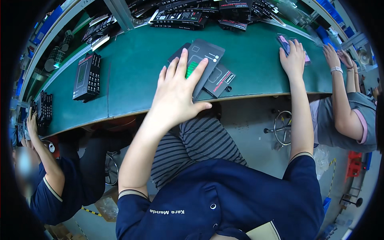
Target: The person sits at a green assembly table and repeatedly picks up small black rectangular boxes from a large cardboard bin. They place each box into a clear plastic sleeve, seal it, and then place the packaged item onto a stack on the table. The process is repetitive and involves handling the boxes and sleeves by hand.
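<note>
My left hand (176, 88) lies with its fingers spread on a flat black box (212, 52) that has a green printed patch. The box sits aslant over another black box (220, 81), near the front edge of the table. A small black loop (229, 89) is beside the lower box. Far to the right, my right hand (293, 62) rests with its fingers stretched out over a thin pink and purple flat piece (307, 58). The palm hides much of that piece, and I cannot make out its kind.
A long green table (136, 72) spans the view. Many black boxes (180, 18) are heaped along its back. A row of upright black boxes (88, 76) stands at left. Co-workers' hands show at far left (32, 124) and far right (332, 56). A wheeled stool (283, 127) is below.
</note>
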The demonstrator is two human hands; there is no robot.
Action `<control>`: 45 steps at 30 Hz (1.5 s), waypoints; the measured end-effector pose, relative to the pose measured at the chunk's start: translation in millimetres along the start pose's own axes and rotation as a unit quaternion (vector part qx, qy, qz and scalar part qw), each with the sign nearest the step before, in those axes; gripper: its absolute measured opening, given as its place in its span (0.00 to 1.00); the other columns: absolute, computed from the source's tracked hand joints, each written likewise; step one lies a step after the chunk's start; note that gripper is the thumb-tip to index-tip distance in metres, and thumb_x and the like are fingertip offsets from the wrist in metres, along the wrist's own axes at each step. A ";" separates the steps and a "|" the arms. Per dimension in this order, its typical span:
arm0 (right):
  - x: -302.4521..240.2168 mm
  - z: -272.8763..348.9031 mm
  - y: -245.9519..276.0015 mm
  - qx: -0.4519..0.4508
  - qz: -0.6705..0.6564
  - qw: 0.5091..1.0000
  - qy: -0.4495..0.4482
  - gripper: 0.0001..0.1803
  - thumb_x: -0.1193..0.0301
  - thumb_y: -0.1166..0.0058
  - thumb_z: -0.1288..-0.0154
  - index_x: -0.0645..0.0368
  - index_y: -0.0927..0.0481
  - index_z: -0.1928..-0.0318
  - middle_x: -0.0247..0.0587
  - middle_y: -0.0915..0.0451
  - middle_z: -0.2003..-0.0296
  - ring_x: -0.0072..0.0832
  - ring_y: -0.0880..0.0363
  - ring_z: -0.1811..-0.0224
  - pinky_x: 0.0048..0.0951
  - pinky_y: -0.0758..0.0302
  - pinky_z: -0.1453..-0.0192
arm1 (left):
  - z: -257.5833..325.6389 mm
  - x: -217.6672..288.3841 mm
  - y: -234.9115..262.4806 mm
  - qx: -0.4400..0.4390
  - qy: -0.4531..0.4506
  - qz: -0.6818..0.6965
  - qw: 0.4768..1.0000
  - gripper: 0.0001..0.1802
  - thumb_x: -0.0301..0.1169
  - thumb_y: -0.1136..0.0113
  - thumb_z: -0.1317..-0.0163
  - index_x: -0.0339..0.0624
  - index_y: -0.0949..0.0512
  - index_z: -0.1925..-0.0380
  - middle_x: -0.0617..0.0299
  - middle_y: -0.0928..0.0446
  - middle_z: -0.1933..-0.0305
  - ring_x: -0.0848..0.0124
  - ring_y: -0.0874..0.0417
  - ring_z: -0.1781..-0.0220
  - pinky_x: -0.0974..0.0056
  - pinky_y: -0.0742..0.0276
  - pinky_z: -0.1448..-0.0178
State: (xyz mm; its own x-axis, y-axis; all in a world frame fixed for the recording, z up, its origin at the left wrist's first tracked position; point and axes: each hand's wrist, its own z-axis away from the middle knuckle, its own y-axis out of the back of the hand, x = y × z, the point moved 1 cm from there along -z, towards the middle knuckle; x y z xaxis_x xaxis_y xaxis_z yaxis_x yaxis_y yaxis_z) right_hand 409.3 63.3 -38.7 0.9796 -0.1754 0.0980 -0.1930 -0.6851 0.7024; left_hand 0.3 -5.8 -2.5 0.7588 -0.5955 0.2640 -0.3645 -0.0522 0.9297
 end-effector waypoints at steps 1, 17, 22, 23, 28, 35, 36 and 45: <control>0.6 -1.5 -1.7 -0.053 -0.025 0.998 -0.035 0.24 0.62 0.45 0.34 0.64 0.21 0.44 0.58 0.24 0.41 0.50 0.27 0.36 0.44 0.31 0.31 | -3.0 -7.6 0.1 -0.002 -0.010 0.014 1.000 0.55 0.45 0.23 0.55 0.58 0.41 0.26 0.33 0.51 0.23 0.39 0.44 0.24 0.43 0.47 0.23; -53.9 41.9 70.1 -0.203 -0.257 0.943 0.055 0.33 0.58 0.37 0.36 0.52 0.28 0.33 0.66 0.30 0.37 0.57 0.35 0.30 0.45 0.36 0.30 | 3.0 -26.0 41.6 0.028 0.000 0.351 0.936 0.23 0.27 0.37 0.37 0.33 0.23 0.41 0.48 0.17 0.48 0.69 0.18 0.46 0.64 0.27 0.39; -43.9 31.3 82.3 -0.305 -0.240 0.918 0.080 0.30 0.56 0.43 0.32 0.41 0.30 0.31 0.67 0.36 0.32 0.57 0.38 0.28 0.47 0.41 0.27 | 3.2 -23.9 27.4 0.030 -0.034 0.107 0.993 0.27 0.36 0.33 0.40 0.38 0.23 0.42 0.46 0.24 0.39 0.50 0.26 0.36 0.55 0.32 0.32; -44.8 30.7 82.0 -0.303 -0.233 0.920 0.084 0.29 0.56 0.44 0.31 0.39 0.30 0.31 0.67 0.37 0.31 0.57 0.39 0.28 0.48 0.42 0.26 | 3.5 -20.2 24.1 0.046 -0.072 0.104 0.991 0.28 0.38 0.32 0.40 0.38 0.23 0.42 0.46 0.25 0.38 0.49 0.27 0.35 0.54 0.32 0.31; -57.4 35.6 79.5 -0.273 -0.172 0.942 0.090 0.26 0.54 0.53 0.26 0.35 0.32 0.30 0.64 0.38 0.30 0.56 0.41 0.27 0.50 0.46 0.25 | -2.4 -0.5 8.5 0.018 -0.107 0.156 0.982 0.26 0.33 0.26 0.55 0.41 0.24 0.54 0.48 0.29 0.38 0.49 0.27 0.38 0.51 0.31 0.34; -55.5 45.3 64.4 -0.210 -0.182 0.957 0.087 0.23 0.55 0.48 0.30 0.38 0.23 0.37 0.59 0.35 0.32 0.52 0.36 0.31 0.47 0.42 0.27 | -4.3 15.8 5.3 -0.107 -0.210 0.205 0.950 0.33 0.34 0.31 0.62 0.38 0.24 0.50 0.49 0.26 0.42 0.51 0.26 0.40 0.52 0.30 0.35; -54.8 44.4 64.6 -0.203 -0.210 0.953 0.078 0.23 0.56 0.44 0.34 0.41 0.22 0.39 0.57 0.31 0.35 0.50 0.34 0.33 0.46 0.40 0.29 | -6.7 14.8 4.5 -0.081 -0.202 0.194 0.957 0.33 0.34 0.31 0.61 0.38 0.24 0.50 0.49 0.26 0.42 0.51 0.26 0.40 0.52 0.30 0.35; -119.9 47.5 101.3 -0.234 -0.457 0.857 0.042 0.25 0.70 0.34 0.59 0.58 0.20 0.54 0.45 0.19 0.51 0.43 0.23 0.46 0.36 0.25 0.42 | -27.5 -13.1 -14.7 0.046 -0.086 0.074 0.992 0.41 0.48 0.25 0.55 0.39 0.23 0.42 0.52 0.25 0.44 0.55 0.25 0.43 0.54 0.30 0.35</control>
State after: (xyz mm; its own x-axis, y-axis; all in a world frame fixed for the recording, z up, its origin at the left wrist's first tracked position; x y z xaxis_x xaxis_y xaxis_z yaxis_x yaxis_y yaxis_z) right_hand 269.7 -18.6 -12.8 0.7132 0.3476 -0.6087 0.6824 -0.1462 0.7162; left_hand 10.6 24.8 -12.6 0.5922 -0.7302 0.3408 -0.5189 -0.0221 0.8545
